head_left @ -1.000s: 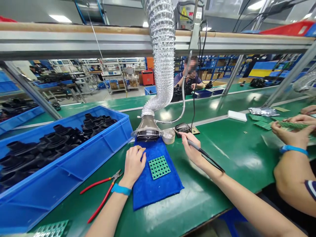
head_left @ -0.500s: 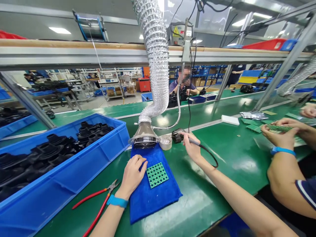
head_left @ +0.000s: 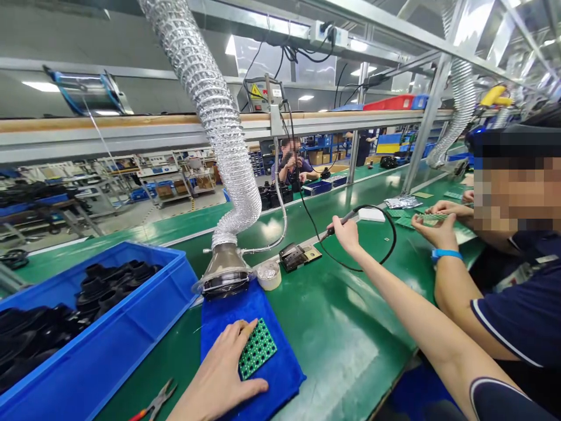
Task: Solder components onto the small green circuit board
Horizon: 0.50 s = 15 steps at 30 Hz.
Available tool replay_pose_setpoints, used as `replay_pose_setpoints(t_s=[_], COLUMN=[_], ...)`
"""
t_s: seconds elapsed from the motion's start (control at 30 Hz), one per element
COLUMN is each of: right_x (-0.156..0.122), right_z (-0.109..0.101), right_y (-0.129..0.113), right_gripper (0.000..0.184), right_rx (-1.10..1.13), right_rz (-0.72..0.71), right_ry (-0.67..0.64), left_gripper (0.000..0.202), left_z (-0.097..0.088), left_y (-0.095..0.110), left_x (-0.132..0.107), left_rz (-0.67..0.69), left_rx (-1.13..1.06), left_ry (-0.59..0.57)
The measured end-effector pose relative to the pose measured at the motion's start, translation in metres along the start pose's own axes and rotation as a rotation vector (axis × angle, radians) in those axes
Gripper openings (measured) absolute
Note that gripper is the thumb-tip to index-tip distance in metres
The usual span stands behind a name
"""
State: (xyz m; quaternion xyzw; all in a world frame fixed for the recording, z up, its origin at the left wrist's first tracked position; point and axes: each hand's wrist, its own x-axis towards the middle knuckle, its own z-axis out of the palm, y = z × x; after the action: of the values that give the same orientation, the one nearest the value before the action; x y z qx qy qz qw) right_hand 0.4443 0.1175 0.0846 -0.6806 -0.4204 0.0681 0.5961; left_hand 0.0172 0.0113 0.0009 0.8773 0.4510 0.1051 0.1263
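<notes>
Left hand (head_left: 225,369), lower centre of frame, is spread open, hiding the left edge of the circuit board (head_left: 259,349) on the blue cloth (head_left: 284,371); contact is unclear. Right hand (head_left: 348,235), right of centre, grips and partly covers the soldering iron (head_left: 330,231). Pliers (head_left: 161,399), lower left, are cut off.

Through the head view, I record my left hand (head_left: 219,371) low and near, back uppermost, fingers (head_left: 231,336) together, thumb (head_left: 252,387) splayed wide. My right arm (head_left: 414,298) reaches diagonally outward; the right hand (head_left: 346,235) sits farther out, its fingers curled in a firm grip.
</notes>
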Motion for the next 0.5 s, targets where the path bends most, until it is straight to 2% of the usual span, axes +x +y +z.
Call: replay_pose_setpoints(t_s=[0.13, 0.3, 0.5], right_x=[0.004, 0.002, -0.001], right_z=[0.01, 0.034, 0.06], right_y=[0.004, 0.011, 0.019], right_gripper=[0.047, 0.047, 0.035], right_rx=[0.014, 0.081, 0.207], right_rz=[0.038, 0.127, 0.316], right_ry=[-0.039, -0.089, -0.286], left_gripper=[0.093, 0.084, 0.077], left_z=[0.005, 0.006, 0.001], left_y=[-0.007, -0.019, -0.023], left_x=[-0.001, 0.003, 0.007], left_rz=[-0.01, 0.017, 0.123], left_rx=[0.045, 0.102, 0.123], left_ry=[0.018, 0.031, 0.061])
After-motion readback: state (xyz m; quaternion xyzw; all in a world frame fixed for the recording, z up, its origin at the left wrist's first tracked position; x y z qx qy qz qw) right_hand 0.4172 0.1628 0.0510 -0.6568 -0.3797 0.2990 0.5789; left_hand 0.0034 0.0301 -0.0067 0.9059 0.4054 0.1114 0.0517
